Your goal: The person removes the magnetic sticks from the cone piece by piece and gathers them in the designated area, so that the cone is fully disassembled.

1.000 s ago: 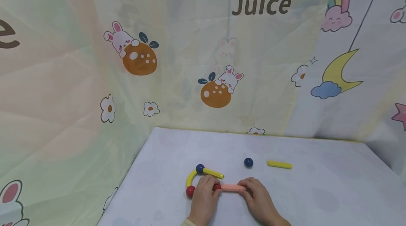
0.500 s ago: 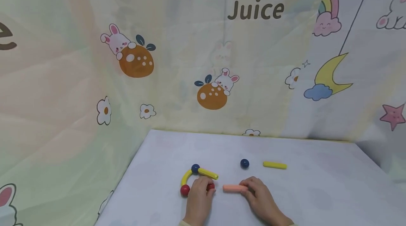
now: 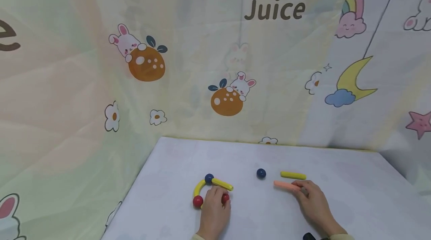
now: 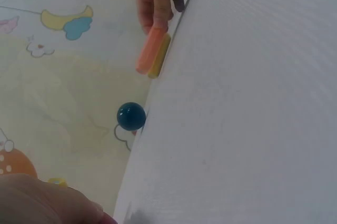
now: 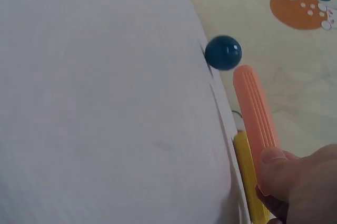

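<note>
My right hand [image 3: 313, 202] pinches one end of a straight salmon-pink rod [image 3: 284, 185], whose other end points left; the right wrist view shows its ribbed side and my thumb on it. My left hand [image 3: 215, 210] grips near a red ball [image 3: 225, 198] at its fingertips, covering part of a joined shape. That shape shows another red ball [image 3: 198, 201], a curved yellow rod [image 3: 198, 188], a dark blue ball [image 3: 209, 179] and a straight yellow rod [image 3: 222, 184]. Whatever lies under the left palm is mostly hidden.
A loose dark blue ball [image 3: 261, 173] lies on the white table [image 3: 249, 225] beyond the hands. Right of it lies a loose yellow rod [image 3: 293, 175], just behind the pink one. A printed curtain [image 3: 182, 64] hangs behind the table.
The pink rod has come apart from the red ball by the left hand. My right hand has carried it right and away from me, near the loose yellow rod. My left hand stays in place.
</note>
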The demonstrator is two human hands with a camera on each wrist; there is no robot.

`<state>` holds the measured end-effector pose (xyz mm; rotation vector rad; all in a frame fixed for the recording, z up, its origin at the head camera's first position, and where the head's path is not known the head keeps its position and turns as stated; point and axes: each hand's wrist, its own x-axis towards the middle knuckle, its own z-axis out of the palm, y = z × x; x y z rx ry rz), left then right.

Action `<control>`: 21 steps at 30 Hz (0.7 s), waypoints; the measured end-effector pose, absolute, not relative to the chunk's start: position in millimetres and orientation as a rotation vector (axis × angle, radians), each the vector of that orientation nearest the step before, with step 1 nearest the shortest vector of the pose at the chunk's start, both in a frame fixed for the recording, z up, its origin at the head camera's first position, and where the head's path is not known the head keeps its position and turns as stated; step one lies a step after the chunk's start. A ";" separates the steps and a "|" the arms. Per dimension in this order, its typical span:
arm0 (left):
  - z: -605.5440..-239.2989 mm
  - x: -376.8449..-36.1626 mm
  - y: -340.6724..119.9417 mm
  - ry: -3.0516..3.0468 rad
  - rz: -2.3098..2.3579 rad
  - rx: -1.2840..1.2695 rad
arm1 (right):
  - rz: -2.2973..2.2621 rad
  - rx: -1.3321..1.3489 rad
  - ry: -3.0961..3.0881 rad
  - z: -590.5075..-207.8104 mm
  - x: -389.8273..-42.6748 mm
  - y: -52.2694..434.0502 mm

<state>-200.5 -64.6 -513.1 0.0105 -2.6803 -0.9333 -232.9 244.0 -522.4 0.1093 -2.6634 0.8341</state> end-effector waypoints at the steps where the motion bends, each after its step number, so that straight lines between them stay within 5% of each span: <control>1: -513.3 -200.7 -64.7 -2.682 -0.932 0.009 | 0.818 0.100 -2.651 -522.6 -233.3 249.1; 21: -514.3 -201.5 -67.3 -2.709 -0.950 0.015 | 0.775 -0.073 -2.766 -527.6 -249.3 275.1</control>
